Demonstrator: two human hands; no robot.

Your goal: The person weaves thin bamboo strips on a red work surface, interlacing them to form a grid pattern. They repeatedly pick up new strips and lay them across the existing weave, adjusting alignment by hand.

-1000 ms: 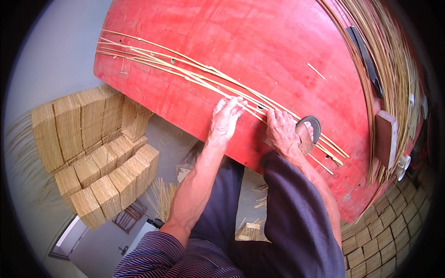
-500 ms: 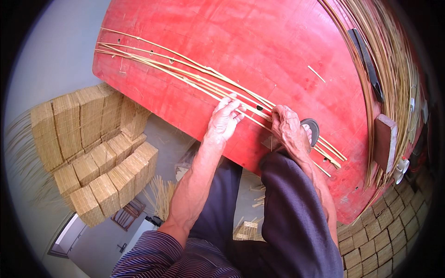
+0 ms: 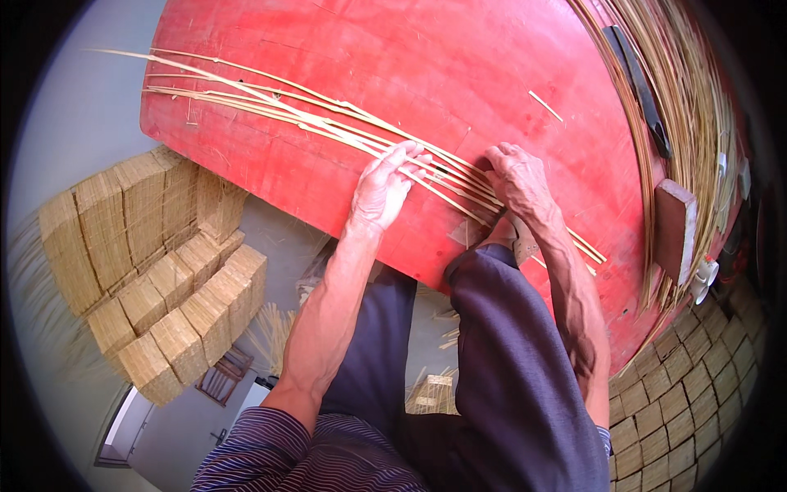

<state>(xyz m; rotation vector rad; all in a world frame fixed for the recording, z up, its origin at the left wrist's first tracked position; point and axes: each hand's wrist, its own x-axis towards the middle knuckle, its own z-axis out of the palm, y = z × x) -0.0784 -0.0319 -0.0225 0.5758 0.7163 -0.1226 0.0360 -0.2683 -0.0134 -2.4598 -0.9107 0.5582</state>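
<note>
Several long, thin, pale bamboo strips [image 3: 270, 102] lie in a loose bundle across a red board [image 3: 393, 57]. My left hand [image 3: 385, 184] is closed over the bundle's near side, its curled fingers gripping strips. One strip slants from there past the board's far-left edge. Farther along to the right, my right hand [image 3: 522, 182] is curled, knuckles up, at the far side of the strips. Its fingertips are tucked out of sight, so what they pinch does not show. My foot [image 3: 523, 239] rests on the board beneath my right forearm, near the strips' right ends.
At the right, a dark long blade [image 3: 639, 90] and a block [image 3: 674, 232] lie beside a thick bundle of brown strips [image 3: 689, 98]. Woven, box-like stacks [image 3: 164, 287] stand at the left; more woven blocks [image 3: 680, 402] fill the lower right. A short offcut [image 3: 545, 106] lies on the board.
My right hand has moved away from me, off the foot and toward the strips' far side. One strip's left end now sticks out past the board's edge. The whole view has shifted slightly.
</note>
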